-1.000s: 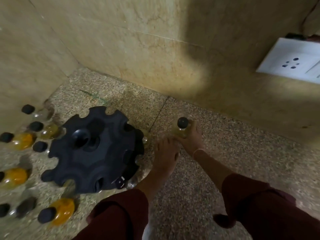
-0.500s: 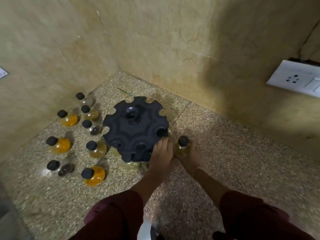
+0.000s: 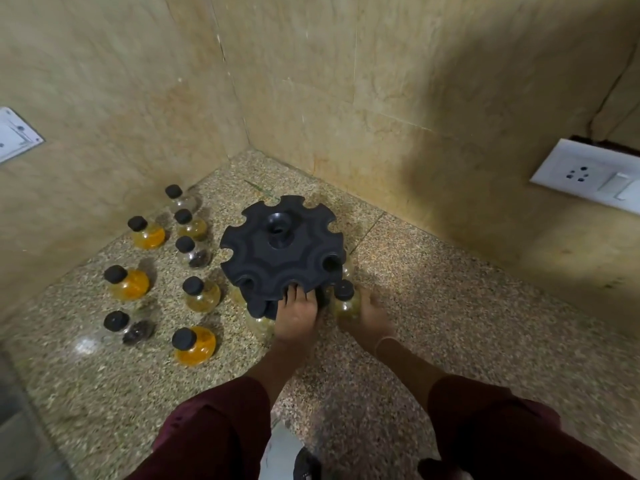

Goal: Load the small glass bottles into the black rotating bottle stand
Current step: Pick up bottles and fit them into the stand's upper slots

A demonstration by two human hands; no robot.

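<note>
The black rotating bottle stand (image 3: pixel 282 252) sits in the corner of a speckled counter, its notched top disc facing up. My left hand (image 3: pixel 297 315) rests with fingers on the stand's near edge. My right hand (image 3: pixel 365 315) grips a small glass bottle (image 3: pixel 344 301) with a black cap and yellowish contents, held right beside the stand's near right side. A bottle (image 3: pixel 259 323) sits low in the stand, partly hidden by my left hand. Several loose bottles stand to the left, among them an orange one (image 3: pixel 194 344) and a dark-filled one (image 3: pixel 130 329).
Beige stone walls close the corner behind and to the left. A white socket plate (image 3: pixel 588 176) is on the right wall, another white plate (image 3: pixel 15 138) on the left wall. Speckled counter (image 3: pixel 450 306) stretches to the right of the stand.
The view has pulled back and shifted, bringing the loose bottles on the left into sight. My right hand has brought its bottle closer to the stand; my left hand stays on the stand's edge.
</note>
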